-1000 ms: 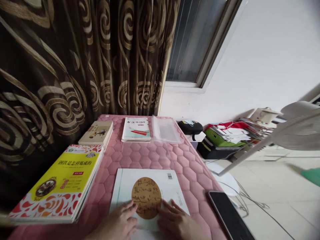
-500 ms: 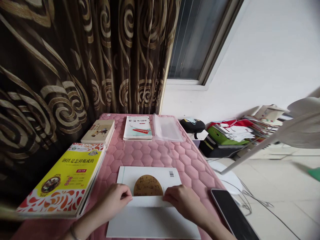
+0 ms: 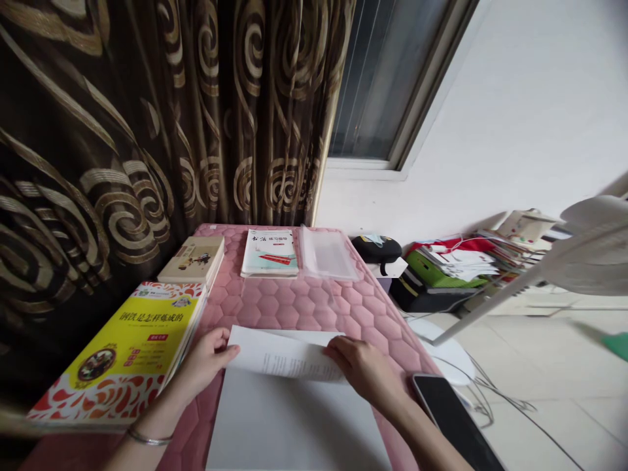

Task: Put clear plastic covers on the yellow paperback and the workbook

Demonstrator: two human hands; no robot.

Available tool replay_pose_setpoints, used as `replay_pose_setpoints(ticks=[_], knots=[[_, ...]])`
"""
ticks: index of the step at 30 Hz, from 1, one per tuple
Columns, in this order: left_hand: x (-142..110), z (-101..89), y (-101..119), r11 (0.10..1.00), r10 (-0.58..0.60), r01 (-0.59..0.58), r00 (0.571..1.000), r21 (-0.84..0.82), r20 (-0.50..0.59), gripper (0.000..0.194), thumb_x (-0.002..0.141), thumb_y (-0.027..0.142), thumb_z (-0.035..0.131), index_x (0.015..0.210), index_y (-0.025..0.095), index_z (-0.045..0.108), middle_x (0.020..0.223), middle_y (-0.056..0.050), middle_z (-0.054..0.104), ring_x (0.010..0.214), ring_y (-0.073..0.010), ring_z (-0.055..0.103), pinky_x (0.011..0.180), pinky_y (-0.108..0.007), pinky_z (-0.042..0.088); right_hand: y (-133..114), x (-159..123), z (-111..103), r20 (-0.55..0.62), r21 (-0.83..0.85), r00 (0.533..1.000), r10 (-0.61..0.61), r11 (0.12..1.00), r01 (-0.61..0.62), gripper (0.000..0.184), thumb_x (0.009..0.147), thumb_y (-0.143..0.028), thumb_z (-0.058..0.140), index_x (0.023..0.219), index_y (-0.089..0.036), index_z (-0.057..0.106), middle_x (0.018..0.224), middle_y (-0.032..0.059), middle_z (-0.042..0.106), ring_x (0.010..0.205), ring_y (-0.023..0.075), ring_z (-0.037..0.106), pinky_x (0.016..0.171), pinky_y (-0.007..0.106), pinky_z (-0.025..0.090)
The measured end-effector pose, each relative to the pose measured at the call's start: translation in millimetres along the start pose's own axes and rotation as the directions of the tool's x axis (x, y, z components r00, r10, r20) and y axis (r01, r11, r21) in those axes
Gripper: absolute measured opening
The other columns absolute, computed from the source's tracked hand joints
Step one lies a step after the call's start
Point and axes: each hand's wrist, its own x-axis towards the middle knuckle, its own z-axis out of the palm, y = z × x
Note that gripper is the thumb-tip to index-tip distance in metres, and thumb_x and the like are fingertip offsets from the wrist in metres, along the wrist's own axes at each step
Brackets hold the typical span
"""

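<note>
A white book (image 3: 294, 432) lies in front of me on the pink quilted surface, a broad plain grey-white sheet facing up. At its far end a folded-over white flap with printed lines (image 3: 294, 358) stands partly raised. My left hand (image 3: 212, 356) pinches the flap's left edge between thumb and fingers, and a bracelet circles that wrist. Over on the right, my right hand (image 3: 357, 366) has its fingers closed on the flap's other edge. What lies beneath the flap is hidden.
A yellow-covered book stack (image 3: 132, 347) and a beige book (image 3: 193, 258) stand at left. Further back are a calligraphy book (image 3: 269, 252) and clear plastic covers (image 3: 328, 254). A phone (image 3: 456, 418) lies by my right arm, near a white lamp stand (image 3: 485, 304).
Both hands have moved away from me, carrying the flap up and over. The round gold picture and barcode are now covered, and printed text shows on the flap.
</note>
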Motion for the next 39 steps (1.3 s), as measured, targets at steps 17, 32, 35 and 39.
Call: replay_pose_setpoints(ticks=[17, 32, 35, 39], knots=[[46, 28.8, -44, 0.966, 0.096, 0.003, 0.925, 0.258, -0.368, 0.016, 0.079, 0.035, 0.046, 0.072, 0.021, 0.052, 0.063, 0.001, 0.062, 0.060, -0.0158, 0.058, 0.058, -0.024, 0.040, -64, 24, 71, -0.131, -0.175, 0.870, -0.475, 0.875, 0.451, 0.046, 0.094, -0.039, 0.056, 0.137, -0.026, 0.053, 0.149, 0.0088, 0.045, 0.140, 0.0324, 0.036, 0.112, 0.058, 0.033], [66, 30.4, -62, 0.868, 0.047, 0.142, 0.930, 0.475, -0.364, 0.010, 0.088, 0.024, 0.051, 0.085, 0.018, 0.059, 0.078, -0.005, 0.068, 0.071, -0.0170, 0.063, 0.062, -0.024, 0.037, -65, 41, 101, 0.139, 0.007, 0.942, -0.305, 0.952, 0.307, 0.065, 0.094, -0.061, 0.039, 0.150, -0.029, 0.034, 0.156, 0.0111, 0.034, 0.143, 0.0348, 0.028, 0.113, 0.062, 0.023], [65, 29.9, -60, 0.847, 0.054, 0.152, 0.929, 0.510, -0.367, 0.011, 0.088, 0.025, 0.053, 0.086, 0.018, 0.060, 0.082, -0.006, 0.069, 0.076, -0.0182, 0.064, 0.064, -0.025, 0.038, -65, 40, 101, 0.144, 0.009, 0.942, -0.302, 0.952, 0.304, 0.065, 0.094, -0.063, 0.037, 0.150, -0.028, 0.035, 0.155, 0.0114, 0.036, 0.142, 0.0346, 0.030, 0.112, 0.061, 0.024], [68, 24.6, -52, 0.829, 0.067, 0.157, 0.924, 0.536, -0.376, 0.011, 0.085, 0.025, 0.055, 0.082, 0.018, 0.063, 0.081, -0.008, 0.070, 0.078, -0.0210, 0.065, 0.067, -0.027, 0.040, -64, 39, 102, 0.165, 0.004, 0.942, -0.293, 0.955, 0.296, 0.066, 0.095, -0.062, 0.035, 0.151, -0.028, 0.031, 0.156, 0.0107, 0.033, 0.143, 0.0341, 0.028, 0.112, 0.061, 0.024]])
